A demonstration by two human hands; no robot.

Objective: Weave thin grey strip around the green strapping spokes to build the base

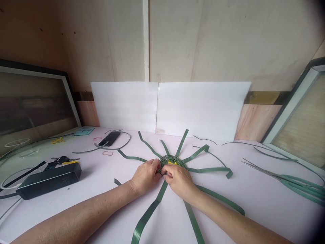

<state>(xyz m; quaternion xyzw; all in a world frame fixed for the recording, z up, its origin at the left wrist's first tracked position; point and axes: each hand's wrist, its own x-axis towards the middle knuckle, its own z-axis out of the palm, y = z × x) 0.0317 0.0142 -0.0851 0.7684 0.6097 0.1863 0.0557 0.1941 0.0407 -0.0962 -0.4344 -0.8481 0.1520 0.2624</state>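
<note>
At the middle of the table lies a round woven piece [175,158] of green plastic strapping, with bits of yellow inside it. Long flat green straps [149,211] fan out from it on all sides, some with bent ends. My left hand [147,174] grips its left rim, fingers closed. Against the near rim, my right hand [179,179] has its fingers pinched together, partly inside the ring. The two sets of fingertips almost meet, and they hide the exact strand between them.
Green-handled scissors [286,179] lie at the right, near loose thin strips [274,154]. At the left are a black phone [109,138], a dark box-shaped device [49,179], keys [62,159] and rubber bands [107,153]. White panels [200,108] stand behind, between framed glass panes [35,101].
</note>
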